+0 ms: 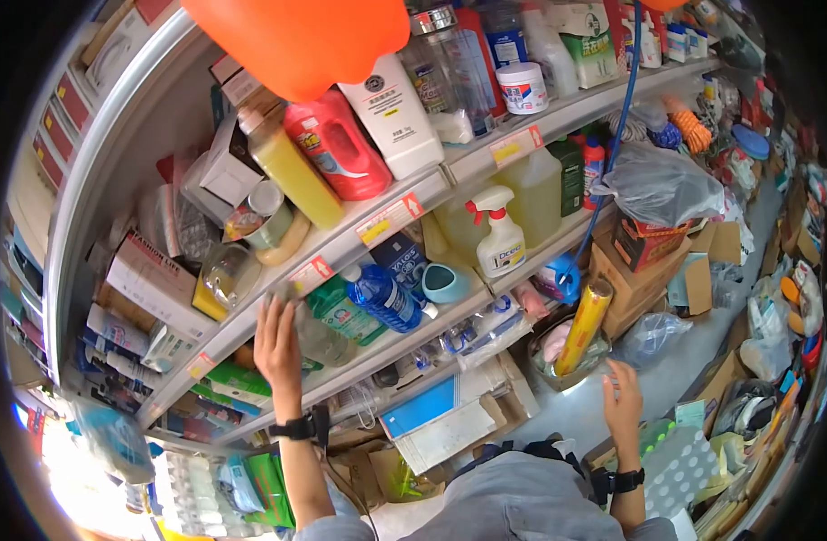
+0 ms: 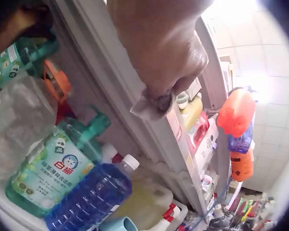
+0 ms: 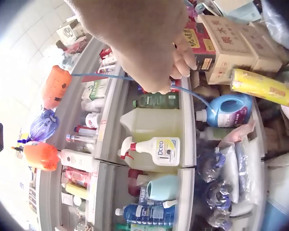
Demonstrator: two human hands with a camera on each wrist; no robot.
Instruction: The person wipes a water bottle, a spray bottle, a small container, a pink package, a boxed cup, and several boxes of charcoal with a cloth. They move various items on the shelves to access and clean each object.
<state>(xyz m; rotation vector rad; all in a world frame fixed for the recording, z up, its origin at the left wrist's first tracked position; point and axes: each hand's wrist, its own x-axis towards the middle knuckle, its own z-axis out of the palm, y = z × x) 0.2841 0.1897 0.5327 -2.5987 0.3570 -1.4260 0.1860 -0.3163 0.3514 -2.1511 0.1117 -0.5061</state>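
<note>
Greyish rag (image 2: 151, 107), bunched at the shelf rail (image 2: 116, 72) and apparently touching its front face, looks light, limp and soft, with nothing about it to break; it should fold easily under pressure, so a grip on its gathered middle, with flat fingers behind it, seems surest. Its surface is too blurred to tell whether it is damp or slippery. The left hand (image 1: 276, 341) pinches it between thumb and fingers, the forearm reaching out to the rail with the back of the hand uppermost. Well apart from the rail, the right hand (image 1: 623, 401) hangs with fingers loosely bent, apparently holding nothing.
</note>
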